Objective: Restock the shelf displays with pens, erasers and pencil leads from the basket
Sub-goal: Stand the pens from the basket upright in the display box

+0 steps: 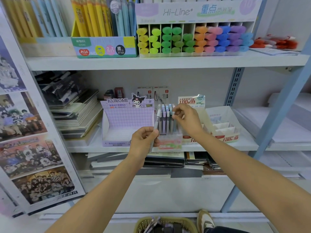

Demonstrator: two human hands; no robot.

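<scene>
My left hand (pixel 144 142) grips a grey pen (pixel 156 122) upright, just left of a clear pen display box (pixel 170 142) on the middle shelf. Several pastel pens (pixel 165 117) stand in that box. My right hand (pixel 186 117) pinches the cap of one of those standing pens at the box's right side. A woven basket (pixel 165 224) with more dark and purple stock sits on the floor at the bottom edge. Left of the pen box stands a purple Kuromi lead display (pixel 125 121), empty in front.
A white and red pencil-lead display (pixel 223 130) stands to the right. Notebook stacks (pixel 77 118) fill the shelf's left. The upper shelf (pixel 151 62) carries highlighters (pixel 193 39) and boxed pens (pixel 104 31). A shoe (pixel 204 221) is beside the basket. A blue upright (pixel 276 115) rises at right.
</scene>
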